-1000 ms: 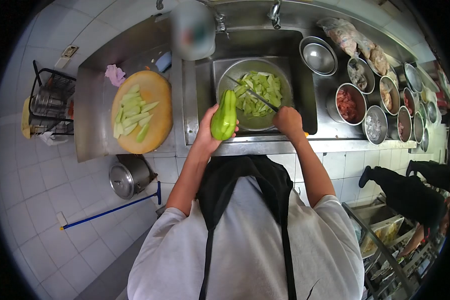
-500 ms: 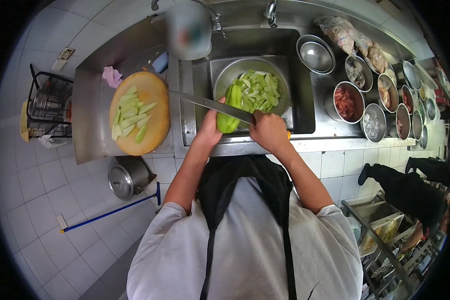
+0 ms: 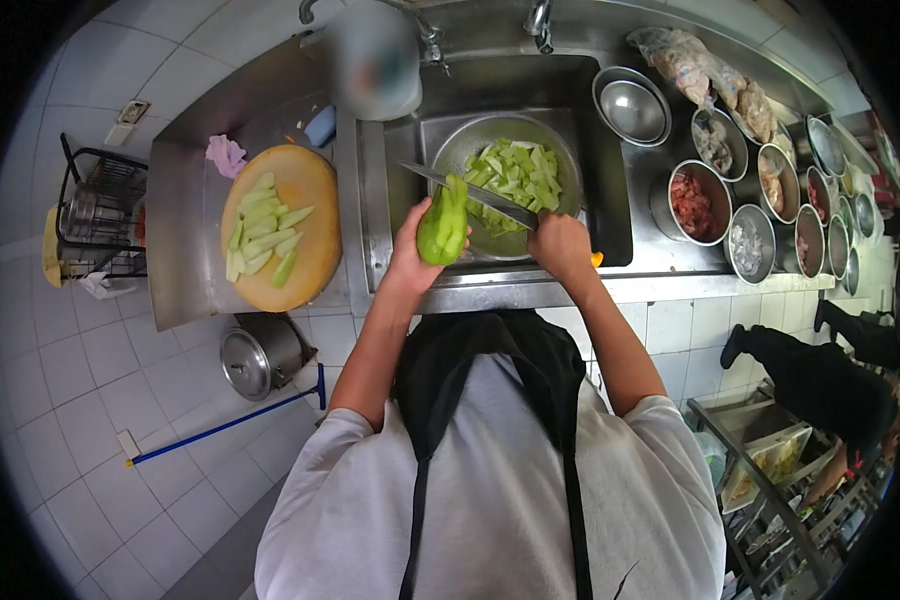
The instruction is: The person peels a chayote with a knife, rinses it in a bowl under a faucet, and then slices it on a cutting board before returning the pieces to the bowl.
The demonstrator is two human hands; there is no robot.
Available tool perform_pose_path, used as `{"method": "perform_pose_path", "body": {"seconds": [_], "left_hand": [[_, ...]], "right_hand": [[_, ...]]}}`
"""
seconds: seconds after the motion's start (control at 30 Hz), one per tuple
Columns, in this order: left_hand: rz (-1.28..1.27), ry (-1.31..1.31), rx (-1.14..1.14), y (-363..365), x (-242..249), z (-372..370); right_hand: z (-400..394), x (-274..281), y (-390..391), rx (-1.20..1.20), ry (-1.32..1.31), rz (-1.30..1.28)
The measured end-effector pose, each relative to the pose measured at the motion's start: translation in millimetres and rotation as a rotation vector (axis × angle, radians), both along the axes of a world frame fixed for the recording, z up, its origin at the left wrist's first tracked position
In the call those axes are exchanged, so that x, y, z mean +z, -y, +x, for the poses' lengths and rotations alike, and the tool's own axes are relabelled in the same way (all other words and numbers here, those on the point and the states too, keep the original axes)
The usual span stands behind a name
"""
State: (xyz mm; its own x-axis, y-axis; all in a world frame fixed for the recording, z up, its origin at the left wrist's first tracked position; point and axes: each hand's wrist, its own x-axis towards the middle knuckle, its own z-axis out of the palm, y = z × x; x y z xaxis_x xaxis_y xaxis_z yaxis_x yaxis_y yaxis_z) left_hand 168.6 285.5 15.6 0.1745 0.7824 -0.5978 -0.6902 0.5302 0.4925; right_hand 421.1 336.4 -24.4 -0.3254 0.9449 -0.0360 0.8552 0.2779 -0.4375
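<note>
In my left hand (image 3: pixel 413 258) is a shiny, ribbed green vegetable (image 3: pixel 442 228), gripped by its left side above the sink's front rim. My right hand (image 3: pixel 562 246) is closed round the handle of a long knife (image 3: pixel 500 207), whose orange handle end shows below the fist. The blade slants up and left, overlapping the vegetable's upper part in this view. Beyond both hands, a round metal colander (image 3: pixel 453 150) in the sink holds many pale green cut pieces (image 3: pixel 523 178).
At left, a round cutting board (image 3: pixel 315 225) bears pale green wedges (image 3: pixel 260 235). Nested metal bowls (image 3: pixel 630 112) and containers of raw meat (image 3: pixel 692 200) line the right counter. A faucet (image 3: pixel 539 28) overhangs the sink (image 3: pixel 610 200). Another person (image 3: pixel 820 375) stands at far right.
The knife and my right hand have shifted right, the blade drawing back across the vegetable. My left hand has tilted the vegetable, and its lobes look more spread.
</note>
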Motion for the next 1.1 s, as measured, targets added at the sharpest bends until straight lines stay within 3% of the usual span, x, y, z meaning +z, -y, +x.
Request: {"method": "perform_pose_path", "body": {"seconds": [0.2,0.4,0.53,0.63,0.67,0.77,1.0,1.1], "left_hand": [[-0.023,0.047,0.002,8,8,-4],[-0.006,-0.102,0.094,0,18,5],[-0.084,0.096,0.095,-15,-11,7],[-0.063,0.113,0.092,-17,-22,9],[-0.162,-0.027,0.188,-20,-17,20],[-0.097,0.105,0.231,-24,-42,25],[-0.075,0.172,0.338,-37,-15,46],[-0.219,0.004,0.368,-30,9,48]], "right_hand": [[25,-37,-13,-0.040,0.099,-0.167],[39,-16,-31,-0.109,0.083,-0.377],[23,3,-17,-0.093,-0.083,-0.319],[-2,30,19,-0.034,-0.134,-0.166],[-9,34,30,-0.003,-0.162,-0.096],[-28,43,43,0.069,-0.156,0.039],[-37,52,35,0.101,-0.083,0.111],[-29,39,29,-0.001,-0.070,0.075]]}}
